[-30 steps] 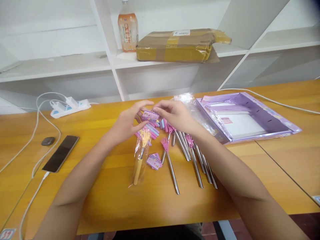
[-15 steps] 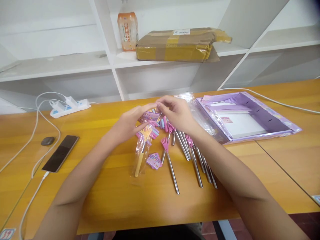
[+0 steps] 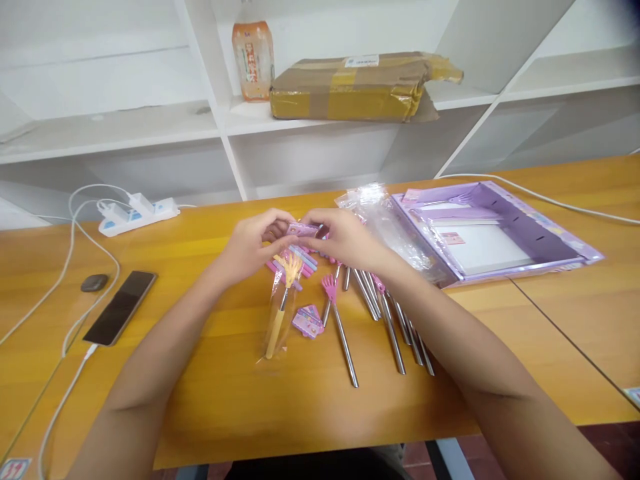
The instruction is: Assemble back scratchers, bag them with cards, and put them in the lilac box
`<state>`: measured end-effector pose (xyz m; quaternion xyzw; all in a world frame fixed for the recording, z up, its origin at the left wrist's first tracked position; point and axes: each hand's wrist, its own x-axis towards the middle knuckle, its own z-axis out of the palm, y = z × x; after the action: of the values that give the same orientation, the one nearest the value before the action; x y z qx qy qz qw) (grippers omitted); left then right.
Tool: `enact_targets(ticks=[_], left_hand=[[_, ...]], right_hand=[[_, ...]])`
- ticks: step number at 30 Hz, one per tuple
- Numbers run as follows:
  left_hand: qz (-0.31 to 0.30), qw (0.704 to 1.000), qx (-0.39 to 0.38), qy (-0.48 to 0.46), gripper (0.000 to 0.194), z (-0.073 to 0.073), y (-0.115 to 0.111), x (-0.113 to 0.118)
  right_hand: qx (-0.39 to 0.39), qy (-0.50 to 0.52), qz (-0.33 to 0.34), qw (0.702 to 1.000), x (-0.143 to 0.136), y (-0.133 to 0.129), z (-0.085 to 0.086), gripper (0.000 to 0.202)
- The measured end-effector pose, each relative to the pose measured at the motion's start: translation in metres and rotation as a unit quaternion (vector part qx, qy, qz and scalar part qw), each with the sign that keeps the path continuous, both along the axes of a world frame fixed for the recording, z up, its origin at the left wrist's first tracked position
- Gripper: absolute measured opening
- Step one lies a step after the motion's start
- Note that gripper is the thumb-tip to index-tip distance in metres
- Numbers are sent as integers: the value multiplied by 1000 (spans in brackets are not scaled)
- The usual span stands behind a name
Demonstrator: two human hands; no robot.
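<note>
A small pink-purple card (image 3: pixel 302 229) is pinched between my left hand (image 3: pixel 254 244) and my right hand (image 3: pixel 340 235), above a pile of pastel sticks (image 3: pixel 305 259). Below my left hand, a clear bag holding a yellow hand-shaped scratcher (image 3: pixel 276 327) hangs or lies close to the fingers; whether they touch it is unclear. More pink-purple cards (image 3: pixel 308 321) lie on the table to its right. Several metal rods (image 3: pixel 346 347) lie under and beside my right forearm, some with pink hand-shaped heads (image 3: pixel 330 288).
Clear plastic bags (image 3: pixel 395 227) lie beside an open purple box (image 3: pixel 545 257) at right. A phone (image 3: pixel 121 308), a small black case (image 3: pixel 95 283) and a power strip (image 3: pixel 140 217) with white cables are at left. Shelves behind hold a bottle (image 3: pixel 253 63) and a taped carton (image 3: pixel 350 90).
Both hands have come down slightly and closed around the card, which now shows between them. The bagged yellow scratcher has shifted slightly down and left.
</note>
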<state>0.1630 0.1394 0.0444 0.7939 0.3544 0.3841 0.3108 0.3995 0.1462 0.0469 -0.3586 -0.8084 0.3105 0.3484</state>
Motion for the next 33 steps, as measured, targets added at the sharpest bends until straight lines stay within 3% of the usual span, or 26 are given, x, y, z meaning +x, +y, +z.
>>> enact_targets(ticks=[6,15,18,22,24,26,28,31,33], left_hand=[[27,999,-12,-24,23,-2,4,-2],[30,998,-45,-35,20,-3,5,-6],[-8,993,-114,-8,32,1,7,-12],[-75,978,-192,44,55,4,11,-19],[-57,977,-203,33,55,4,14,-21],[-6,978,-209,-13,56,3,18,-21],[58,977,-188,-82,59,2,22,-20],[112,969,-142,-170,62,3,24,-18],[99,962,-155,-203,63,8,24,-18]], right_hand=[[-79,35,41,995,7,5,3,39],[-23,-10,-38,999,-5,0,-6,50],[-49,15,-40,998,-9,2,-10,48],[-151,113,-11,982,-13,7,-16,43],[-225,120,52,966,-17,6,-20,47],[-291,62,144,944,-22,2,-23,45],[-308,12,198,930,-28,-4,-25,41],[-250,27,165,954,-32,-8,-21,33],[-200,46,121,971,-22,-5,-12,28]])
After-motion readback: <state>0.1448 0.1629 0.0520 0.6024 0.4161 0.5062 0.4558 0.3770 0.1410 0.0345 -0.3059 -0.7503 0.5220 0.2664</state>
